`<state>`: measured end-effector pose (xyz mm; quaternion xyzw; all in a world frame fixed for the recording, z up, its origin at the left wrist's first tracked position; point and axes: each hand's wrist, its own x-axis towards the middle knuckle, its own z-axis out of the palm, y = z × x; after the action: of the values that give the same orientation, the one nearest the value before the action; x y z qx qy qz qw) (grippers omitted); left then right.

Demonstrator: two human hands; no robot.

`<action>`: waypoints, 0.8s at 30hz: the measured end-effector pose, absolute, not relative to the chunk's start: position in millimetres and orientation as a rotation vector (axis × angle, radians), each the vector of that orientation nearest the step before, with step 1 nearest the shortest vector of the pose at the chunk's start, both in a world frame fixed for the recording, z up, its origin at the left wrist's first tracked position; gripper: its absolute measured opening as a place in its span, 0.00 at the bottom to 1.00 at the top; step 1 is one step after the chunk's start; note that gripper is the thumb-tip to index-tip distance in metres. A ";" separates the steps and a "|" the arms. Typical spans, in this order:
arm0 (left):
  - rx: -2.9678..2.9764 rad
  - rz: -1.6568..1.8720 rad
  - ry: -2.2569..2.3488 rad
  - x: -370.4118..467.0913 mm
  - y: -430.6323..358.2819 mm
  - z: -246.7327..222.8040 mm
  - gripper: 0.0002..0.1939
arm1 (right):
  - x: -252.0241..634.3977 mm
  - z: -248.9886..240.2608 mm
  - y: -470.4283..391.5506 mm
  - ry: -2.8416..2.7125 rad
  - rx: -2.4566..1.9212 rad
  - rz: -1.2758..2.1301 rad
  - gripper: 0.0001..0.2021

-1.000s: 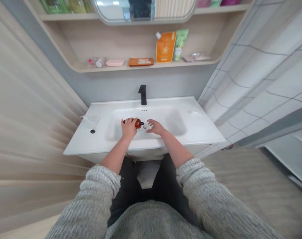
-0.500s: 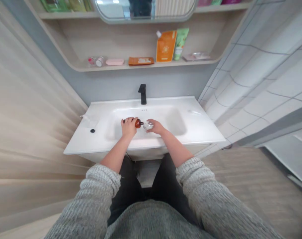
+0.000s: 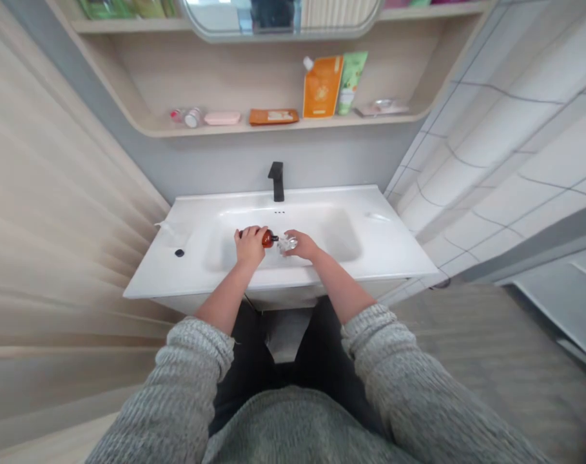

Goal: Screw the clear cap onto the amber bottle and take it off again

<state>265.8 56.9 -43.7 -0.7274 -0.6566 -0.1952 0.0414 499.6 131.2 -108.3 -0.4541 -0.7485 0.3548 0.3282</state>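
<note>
the left hand (image 3: 250, 243) grips a brown bottle (image 3: 267, 239), the right hand (image 3: 302, 245) pinches a clear vessel (image 3: 287, 244); pouring seems underway, next needing steady tilt.

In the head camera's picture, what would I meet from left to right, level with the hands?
Beige curtain → small black round thing → left hand around a reddish-brown bottle → clear item in the right hand → white tiled wall.

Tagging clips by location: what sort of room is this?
Most likely a bathroom or washroom: a white basin with a black faucet, a mirror above, and a shelf of tubes and pouches.
</note>
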 end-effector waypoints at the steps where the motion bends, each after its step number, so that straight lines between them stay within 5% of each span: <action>1: -2.232 -0.596 -2.014 265.9 56.6 -43.1 0.32 | 499.5 -107.8 130.8 -1.958 -1.194 0.924 0.41; 24: -2.215 -0.563 -2.006 267.5 54.3 -40.1 0.29 | 498.5 -98.7 128.0 -1.981 -1.225 0.899 0.40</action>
<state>267.5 54.3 -40.1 -0.7275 -0.6588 -0.1849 0.0503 498.5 128.0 -98.7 -0.4653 -0.7525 0.3416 0.3170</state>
